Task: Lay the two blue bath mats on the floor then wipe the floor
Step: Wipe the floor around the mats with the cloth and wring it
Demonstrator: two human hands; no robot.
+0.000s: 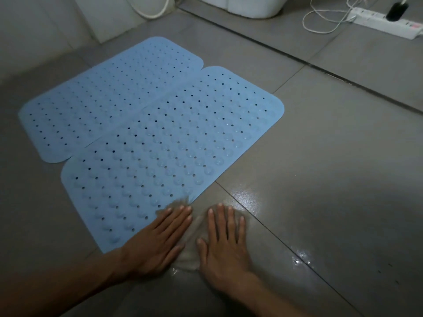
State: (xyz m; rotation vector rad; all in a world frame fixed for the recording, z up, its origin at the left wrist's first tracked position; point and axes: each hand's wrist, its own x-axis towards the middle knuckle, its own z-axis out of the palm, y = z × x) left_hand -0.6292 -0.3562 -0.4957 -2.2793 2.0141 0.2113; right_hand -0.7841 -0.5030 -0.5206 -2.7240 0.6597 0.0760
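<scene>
Both blue bath mats [146, 115] lie flat, long axes running toward two o'clock; left hand [158, 239] and right hand [225, 243] press a blurred grey cloth [192, 239] with straight, spread fingers, wet floor [320, 179] lying at three o'clock, nearer the right hand

Two perforated blue bath mats, far mat [109, 97] and near mat [169, 145], lie flat, edges touching, on the grey tiled floor [320, 156].

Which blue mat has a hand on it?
The near mat: the left hand rests on its front edge. The far mat lies untouched.
</scene>
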